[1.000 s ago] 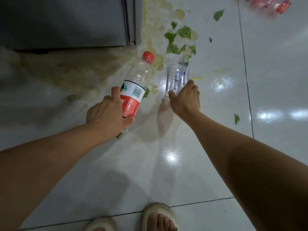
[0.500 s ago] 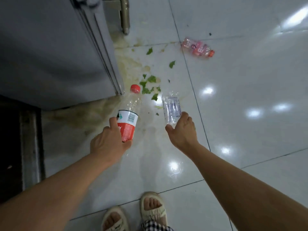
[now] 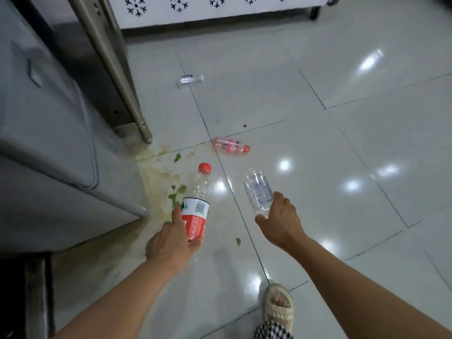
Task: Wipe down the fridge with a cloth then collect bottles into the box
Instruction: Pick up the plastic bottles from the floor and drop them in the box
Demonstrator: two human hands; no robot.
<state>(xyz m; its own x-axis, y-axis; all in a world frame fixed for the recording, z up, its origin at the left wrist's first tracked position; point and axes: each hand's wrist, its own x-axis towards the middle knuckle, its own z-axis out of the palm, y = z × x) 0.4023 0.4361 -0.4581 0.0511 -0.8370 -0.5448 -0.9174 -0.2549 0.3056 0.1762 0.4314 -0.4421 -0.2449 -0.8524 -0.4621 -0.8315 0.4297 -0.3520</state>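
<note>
Left hand [image 3: 171, 241]: wrapped around the lower, labelled end of the red-cap bottle [image 3: 197, 204], thumb on its left side, fingers curled under its base.
Red-cap bottle: held above the floor [image 3: 318, 143]; long axis runs about 6 to 12 o'clock, cap toward 12, tipped slightly to 1.
Right hand [image 3: 281, 221]: gripping the base end of the clear bottle [image 3: 259, 192], thumb at the left, fingers over the right side.
Clear bottle: sticks out past the fingers, its far end pointing toward 11 o'clock; whether it has a cap is hard to tell.
Pink bottle [image 3: 231, 146]: lying on the floor at 12 o'clock from the hands, long axis 9 to 3, cap toward 3.
Far bottle [image 3: 190, 80]: clear, lying farther off at 12 o'clock.
Fridge [image 3: 44, 133]: at 9 o'clock; stains and green leaf scraps [image 3: 176, 192] by its corner.
</note>
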